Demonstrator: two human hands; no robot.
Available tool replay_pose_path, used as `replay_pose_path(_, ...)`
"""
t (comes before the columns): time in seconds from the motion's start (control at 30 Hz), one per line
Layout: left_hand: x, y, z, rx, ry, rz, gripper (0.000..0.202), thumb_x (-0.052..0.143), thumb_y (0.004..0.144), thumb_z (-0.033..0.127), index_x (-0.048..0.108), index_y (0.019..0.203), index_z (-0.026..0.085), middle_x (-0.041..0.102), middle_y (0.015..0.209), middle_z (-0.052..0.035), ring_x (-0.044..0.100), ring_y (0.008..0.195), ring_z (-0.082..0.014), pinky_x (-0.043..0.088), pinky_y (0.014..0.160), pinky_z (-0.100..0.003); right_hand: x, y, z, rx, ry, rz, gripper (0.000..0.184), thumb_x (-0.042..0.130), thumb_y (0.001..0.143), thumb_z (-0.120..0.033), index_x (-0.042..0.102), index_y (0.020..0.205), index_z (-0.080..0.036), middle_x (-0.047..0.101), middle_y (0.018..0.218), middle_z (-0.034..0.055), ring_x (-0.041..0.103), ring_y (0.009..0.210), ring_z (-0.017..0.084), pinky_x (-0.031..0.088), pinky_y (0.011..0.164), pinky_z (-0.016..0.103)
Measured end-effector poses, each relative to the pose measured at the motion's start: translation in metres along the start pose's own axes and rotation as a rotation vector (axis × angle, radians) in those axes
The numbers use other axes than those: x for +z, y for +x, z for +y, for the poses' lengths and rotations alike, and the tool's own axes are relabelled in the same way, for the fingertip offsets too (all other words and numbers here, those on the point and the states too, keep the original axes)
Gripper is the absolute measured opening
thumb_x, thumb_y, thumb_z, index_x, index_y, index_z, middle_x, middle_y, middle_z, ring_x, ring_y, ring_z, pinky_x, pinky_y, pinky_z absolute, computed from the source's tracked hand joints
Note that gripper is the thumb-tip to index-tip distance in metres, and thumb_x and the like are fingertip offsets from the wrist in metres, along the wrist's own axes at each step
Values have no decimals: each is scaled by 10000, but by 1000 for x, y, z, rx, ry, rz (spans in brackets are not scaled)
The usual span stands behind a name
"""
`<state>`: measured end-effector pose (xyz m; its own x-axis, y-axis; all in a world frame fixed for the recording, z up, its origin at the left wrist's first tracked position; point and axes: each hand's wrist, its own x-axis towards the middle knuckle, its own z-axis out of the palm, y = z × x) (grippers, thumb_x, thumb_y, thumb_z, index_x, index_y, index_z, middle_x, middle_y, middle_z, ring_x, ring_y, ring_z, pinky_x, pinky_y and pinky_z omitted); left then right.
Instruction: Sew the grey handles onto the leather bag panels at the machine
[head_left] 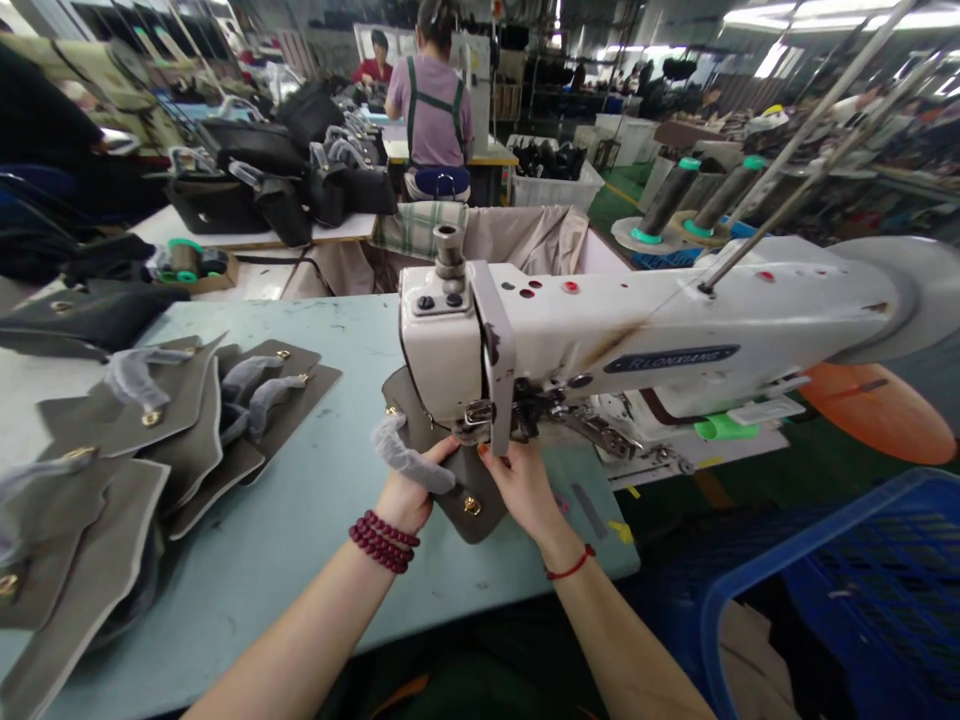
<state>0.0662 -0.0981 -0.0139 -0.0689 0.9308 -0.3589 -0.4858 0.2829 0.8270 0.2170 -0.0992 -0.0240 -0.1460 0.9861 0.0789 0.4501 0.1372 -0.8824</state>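
Forearms; panel between left hand and right hand.

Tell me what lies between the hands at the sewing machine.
The head view shows part of the grey panel with its gold clasp between the left hand and right hand.

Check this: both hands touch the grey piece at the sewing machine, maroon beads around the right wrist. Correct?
Wrong side: the head view shows maroon beads around the left wrist. Both hands touch the grey piece at the sewing machine.

Sewing workshop, industrial sewing machine, thread cones, piled black bags, seated co-worker
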Motion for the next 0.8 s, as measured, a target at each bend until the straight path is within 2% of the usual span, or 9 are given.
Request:
replay_pose_path(0.17,-12,17,18,-101,78,-133,535,815,607,151,645,1115,160,691,1141,-93,636,1066,-301,579,844,-329,15,-7,-1,63,40,68,376,472,909,-381,624,661,-144,595,602,29,495,565,132,285,520,228)
replay_pose_path(0.33,-23,38,27,-39,166,-251,533,834,571,164,687,1083,175,698,1130,-88,622,1092,-300,565,861,-327,24,-11,-4,90,109,65,426,459,913,-418,579,610,-143,511,555,2,430,541,111,271,515,224)
replay_pose_path(0.47,-23,52,32,-60,249,-301,451,823,585,200,714,1020,158,702,1118,-103,644,1043,-307,587,791,-330,29,-13,-4,121,171,67,436,476,897,-436,545,579,-145,442,530,-15,401,524,97,264,487,214)
replay_pose_path(0.53,-21,58,35,-72,280,-320,402,807,615,230,721,1001,158,712,1089,-104,659,1001,-301,590,756,-324,32,-15,-4,174,248,57,420,487,882,-461,571,616,-147,461,548,-13,431,518,99,297,465,202)
replay_pose_path(0.67,-29,55,37,-75,303,-257,354,793,648,281,714,967,148,744,943,-90,687,853,-245,584,691,-285,34,-23,-5,306,455,12,384,534,833,-519,614,738,-156,559,624,1,542,490,121,379,412,196)
replay_pose_path(0.73,-40,41,32,-86,245,-175,353,787,662,289,696,972,146,744,900,-75,687,798,-218,578,689,-278,34,-29,-7,343,539,-16,372,555,821,-521,598,742,-160,592,619,5,595,488,138,396,406,193)
replay_pose_path(0.8,-51,16,18,-87,120,-82,367,768,690,317,673,1014,174,738,937,-50,685,818,-206,572,721,-278,33,-36,-8,379,610,-44,367,563,821,-515,578,727,-161,621,596,15,633,509,153,414,418,186)
